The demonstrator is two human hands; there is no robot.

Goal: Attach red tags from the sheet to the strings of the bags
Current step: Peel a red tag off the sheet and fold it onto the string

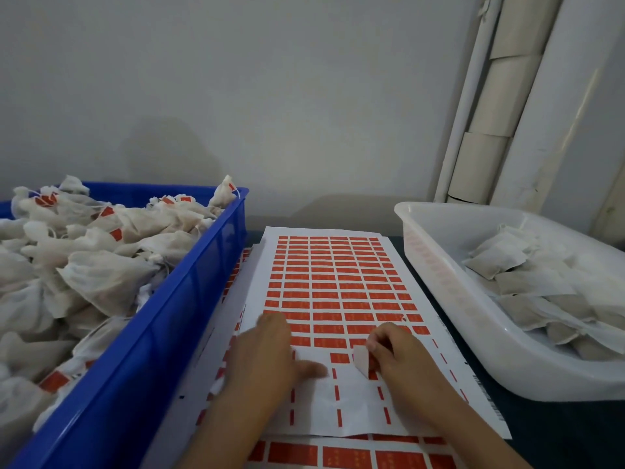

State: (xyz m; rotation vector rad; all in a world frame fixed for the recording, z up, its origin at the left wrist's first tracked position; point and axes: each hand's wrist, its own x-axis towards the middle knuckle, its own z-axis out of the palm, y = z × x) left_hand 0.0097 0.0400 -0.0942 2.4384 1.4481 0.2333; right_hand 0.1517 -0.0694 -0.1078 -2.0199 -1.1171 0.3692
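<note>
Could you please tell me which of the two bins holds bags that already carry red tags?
The blue plastic bin on the left; its white bags show red tags, unlike the translucent white bin.

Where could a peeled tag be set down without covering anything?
Free: the stripped white patch of the sheet between left hand and right hand. Crowded: blue bin and white tub, both holding bags.

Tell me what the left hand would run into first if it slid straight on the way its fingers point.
Judging by this view, the left hand lies flat on the sheet, fingers pointing away from the person. It would first slide over the rows of red tags.
</note>
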